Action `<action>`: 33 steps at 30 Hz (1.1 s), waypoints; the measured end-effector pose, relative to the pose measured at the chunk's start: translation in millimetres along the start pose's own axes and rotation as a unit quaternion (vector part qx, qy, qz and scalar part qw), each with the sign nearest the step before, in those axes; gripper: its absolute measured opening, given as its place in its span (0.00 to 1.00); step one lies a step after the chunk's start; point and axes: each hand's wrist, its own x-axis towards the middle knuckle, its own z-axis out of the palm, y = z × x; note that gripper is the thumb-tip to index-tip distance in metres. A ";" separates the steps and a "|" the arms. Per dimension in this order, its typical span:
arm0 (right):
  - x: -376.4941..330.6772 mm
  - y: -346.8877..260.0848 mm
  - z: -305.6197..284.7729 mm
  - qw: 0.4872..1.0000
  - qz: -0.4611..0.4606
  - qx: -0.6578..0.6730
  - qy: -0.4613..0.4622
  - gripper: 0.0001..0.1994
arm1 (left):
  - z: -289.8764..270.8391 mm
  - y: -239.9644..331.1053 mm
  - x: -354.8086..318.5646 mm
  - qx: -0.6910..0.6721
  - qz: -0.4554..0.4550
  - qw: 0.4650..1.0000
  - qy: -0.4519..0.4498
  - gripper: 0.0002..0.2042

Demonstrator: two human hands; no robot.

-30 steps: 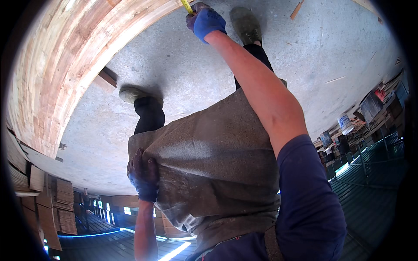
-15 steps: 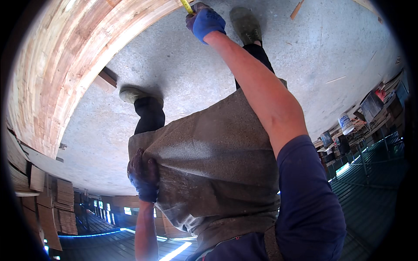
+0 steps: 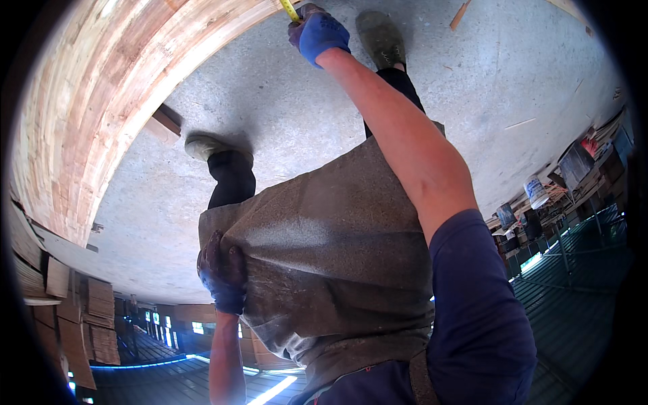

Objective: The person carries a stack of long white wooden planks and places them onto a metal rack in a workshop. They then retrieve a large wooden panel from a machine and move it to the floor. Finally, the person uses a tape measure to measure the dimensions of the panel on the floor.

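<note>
My right hand [image 3: 322,34], in a blue glove with a dark palm side, reaches forward to the edge of a large striped wood panel [image 3: 88,115]. It is closed around a tape measure, whose case the fingers hide. A short length of its yellow blade [image 3: 290,9] shows beyond the fingers, over the panel's edge, and leaves the picture at the top. My left hand [image 3: 224,271], gloved dark and blue, is closed at the left side of my brown apron [image 3: 331,223]. Creases in the cloth run out from its bent fingers.
Beside the panel's near edge, a wood block [image 3: 164,125] sits on the concrete floor [image 3: 290,108]. A thin wood scrap [image 3: 460,15] lies beyond my right foot. Stacked boards [image 3: 101,310] stand at the left. A white bucket [image 3: 536,192] and other gear are off to the right.
</note>
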 end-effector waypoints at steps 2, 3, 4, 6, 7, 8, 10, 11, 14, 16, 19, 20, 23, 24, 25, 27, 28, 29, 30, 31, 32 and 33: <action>0.3 0.5 -0.9 1.000 0.001 0.001 -0.001 0.17 | 0.0 -0.2 0.0 0.001 0.002 1.000 0.001 0.18; 0.5 0.6 -1.5 1.000 0.001 0.003 -0.001 0.17 | 0.1 -0.8 -0.3 0.002 0.005 1.000 0.003 0.18; 0.8 1.6 0.3 1.000 0.001 0.004 -0.003 0.17 | 1.1 -1.3 -1.2 0.002 0.005 1.000 0.004 0.18; 0.9 3.1 4.6 1.000 0.000 0.009 -0.007 0.17 | 2.0 -1.3 -2.2 0.004 0.005 1.000 0.004 0.18; 1.1 3.3 4.2 1.000 0.000 0.012 -0.008 0.17 | 1.9 -0.9 -1.8 0.005 0.007 1.000 0.004 0.18; 0.9 4.1 3.6 1.000 0.001 0.012 -0.010 0.17 | 2.0 -0.6 -1.7 0.004 0.008 1.000 0.005 0.18; 0.1 4.5 2.1 1.000 0.004 0.012 -0.015 0.17 | 2.3 -0.3 -1.9 0.002 0.010 1.000 0.006 0.18; -0.7 4.3 1.3 1.000 0.004 0.014 -0.014 0.17 | 2.6 -0.5 -2.0 0.003 0.011 1.000 0.007 0.18; -2.2 6.2 -0.3 1.000 0.000 0.016 0.002 0.16 | 3.7 -1.2 -1.2 0.004 0.014 1.000 0.006 0.18; -2.5 11.2 1.5 0.999 -0.011 0.015 0.027 0.13 | 3.7 -2.1 0.8 0.005 0.014 1.000 0.001 0.19; 3.1 16.4 7.0 0.997 -0.013 0.076 0.023 0.14 | 1.2 -0.8 2.2 0.021 0.007 1.000 -0.007 0.18; 3.4 13.1 6.2 0.998 -0.024 0.054 0.011 0.15 | 0.2 0.4 0.9 0.018 0.004 1.000 -0.004 0.18; -2.0 -5.5 1.8 0.998 -0.057 -0.011 -0.009 0.15 | -1.0 5.2 -15.0 0.001 -0.013 1.000 0.022 0.18; -1.1 -8.6 1.1 0.998 -0.061 -0.025 0.003 0.15 | -2.0 6.2 -18.4 -0.005 -0.013 0.999 0.042 0.18; 3.3 1.1 2.4 0.998 -0.061 -0.015 0.006 0.14 | -17.3 10.3 -10.9 -0.043 -0.057 0.997 -0.034 0.18; 9.4 26.1 -7.0 0.996 -0.081 -0.011 0.032 0.10 | -7.4 -8.4 -4.6 -0.102 -0.031 0.994 0.019 0.19; 13.5 42.4 -9.1 0.992 -0.107 0.002 0.062 0.08 | -13.7 -10.3 4.2 -0.079 -0.018 0.997 0.013 0.19; 10.9 34.5 -16.2 0.993 -0.100 0.039 0.054 0.08 | -23.9 -6.6 8.0 -0.117 -0.071 0.990 -0.018 0.18; 0.7 13.3 -22.8 0.991 -0.097 0.082 0.033 0.07 | -28.8 -10.1 5.7 -0.075 -0.011 0.995 0.057 0.18; -7.8 -9.4 -29.1 0.988 -0.094 0.121 0.006 0.07 | -24.1 -21.6 -9.1 -0.052 -0.054 0.996 0.041 0.19; -15.5 -30.9 -35.3 0.985 -0.098 0.138 -0.011 0.06 | -14.1 -30.2 -22.3 -0.038 -0.070 0.994 0.071 0.21; -24.5 -51.9 -41.8 0.982 -0.107 0.152 -0.032 0.06 | -13.7 -34.7 -32.7 -0.064 -0.112 0.990 0.056 0.22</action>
